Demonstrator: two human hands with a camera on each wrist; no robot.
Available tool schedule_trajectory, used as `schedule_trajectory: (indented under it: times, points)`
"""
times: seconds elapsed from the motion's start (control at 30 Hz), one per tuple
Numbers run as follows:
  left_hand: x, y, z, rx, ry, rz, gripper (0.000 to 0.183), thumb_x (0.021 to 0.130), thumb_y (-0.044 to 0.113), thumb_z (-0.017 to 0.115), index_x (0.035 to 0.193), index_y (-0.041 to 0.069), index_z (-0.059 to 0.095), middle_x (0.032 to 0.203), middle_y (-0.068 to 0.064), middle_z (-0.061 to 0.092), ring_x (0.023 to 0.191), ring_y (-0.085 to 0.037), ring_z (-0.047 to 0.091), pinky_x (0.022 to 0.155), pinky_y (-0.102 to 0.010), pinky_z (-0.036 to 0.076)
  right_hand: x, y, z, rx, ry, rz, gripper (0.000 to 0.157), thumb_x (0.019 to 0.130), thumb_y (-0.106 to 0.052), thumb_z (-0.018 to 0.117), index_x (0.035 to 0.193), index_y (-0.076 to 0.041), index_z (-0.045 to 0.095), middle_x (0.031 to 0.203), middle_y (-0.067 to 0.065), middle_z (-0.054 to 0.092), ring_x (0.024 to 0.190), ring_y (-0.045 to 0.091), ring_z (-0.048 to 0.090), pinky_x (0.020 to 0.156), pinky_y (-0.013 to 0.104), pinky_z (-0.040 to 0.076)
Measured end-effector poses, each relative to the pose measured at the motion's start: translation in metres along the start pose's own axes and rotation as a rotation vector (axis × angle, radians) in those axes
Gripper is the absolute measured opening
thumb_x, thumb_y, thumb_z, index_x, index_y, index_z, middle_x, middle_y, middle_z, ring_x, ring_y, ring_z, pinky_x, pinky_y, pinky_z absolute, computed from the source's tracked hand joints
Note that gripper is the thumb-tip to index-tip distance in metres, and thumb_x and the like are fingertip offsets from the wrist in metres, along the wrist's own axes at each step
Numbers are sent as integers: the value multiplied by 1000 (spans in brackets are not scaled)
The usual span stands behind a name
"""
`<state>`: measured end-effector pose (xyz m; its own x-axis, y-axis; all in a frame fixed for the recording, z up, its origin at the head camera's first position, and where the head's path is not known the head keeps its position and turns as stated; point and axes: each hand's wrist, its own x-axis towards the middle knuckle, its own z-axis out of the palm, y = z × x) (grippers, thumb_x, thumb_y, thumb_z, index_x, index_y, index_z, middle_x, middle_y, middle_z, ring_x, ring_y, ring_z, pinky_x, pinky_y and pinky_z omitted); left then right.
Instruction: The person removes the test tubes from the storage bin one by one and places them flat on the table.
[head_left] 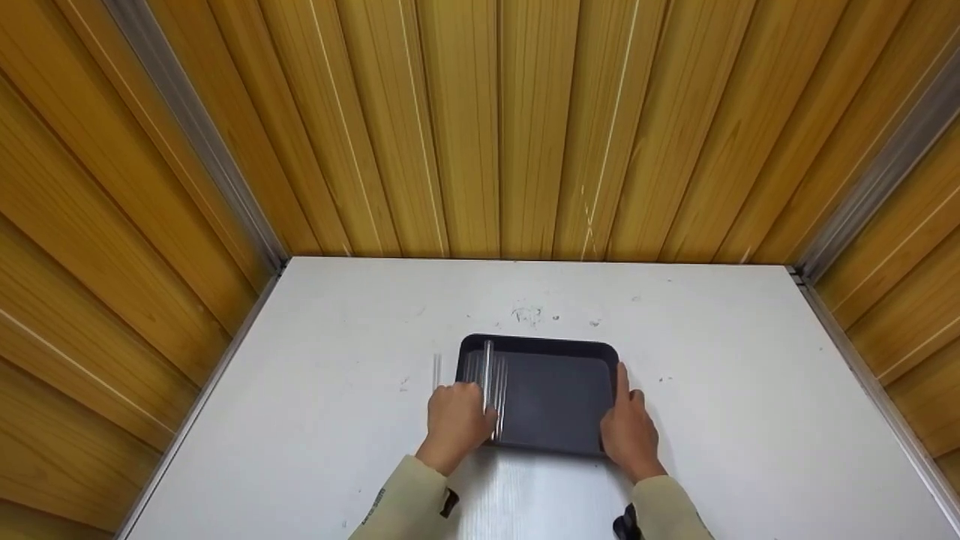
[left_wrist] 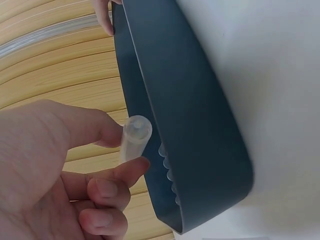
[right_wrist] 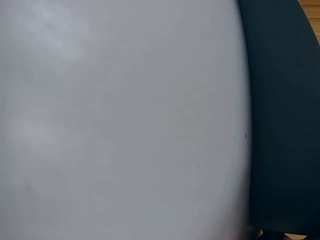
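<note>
My left hand [head_left: 459,420] is over the left part of a dark rectangular tray [head_left: 555,401]. Between thumb and index finger it pinches a clear tube [left_wrist: 136,135], seen end-on beside the tray's wall in the left wrist view. Several similar clear tubes [head_left: 502,382] lie side by side in the tray along its left side, partly covered by the hand. My right hand [head_left: 630,431] holds the tray's right side, its index finger stretched along the rim. The right wrist view shows the tray's outer wall [right_wrist: 285,120] but not that hand's fingers.
Another clear tube [head_left: 437,370] lies on the white table [head_left: 337,420], just left of the tray. Yellow wood-look panels [head_left: 536,127] with metal corner posts [head_left: 202,127] enclose the table at the back and both sides.
</note>
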<state>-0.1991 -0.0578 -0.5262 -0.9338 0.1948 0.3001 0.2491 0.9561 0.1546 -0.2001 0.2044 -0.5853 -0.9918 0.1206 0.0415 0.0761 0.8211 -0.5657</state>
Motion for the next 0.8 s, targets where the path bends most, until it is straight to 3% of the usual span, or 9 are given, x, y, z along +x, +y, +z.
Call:
schedule_trajectory:
  times: [0.33,0.63,0.8]
  points:
    - [-2,-4,-3,1,73,13,43,72,27,77,46,16,45,47,0,53,44,-11,31,46,-32,37,0,0,2,-2,22,-13,71,92,-1,43,154,-8,9,114,29,47,64,22,50,52,33,35]
    - [-2,-10,-5,15,54,0,46,75,29,76,48,16,41,47,1,49,45,-11,30,46,-31,34,1,0,1,-3,23,-9,71,92,-2,43,154,-9,9,115,30,47,65,23,50,52,33,36]
    - [-2,-11,-7,24,20,-23,42,76,32,76,51,13,49,52,-2,54,47,-13,36,50,-33,38,1,1,0,-1,8,-4,71,92,-2,42,154,-9,8,118,31,45,64,23,50,52,33,35]
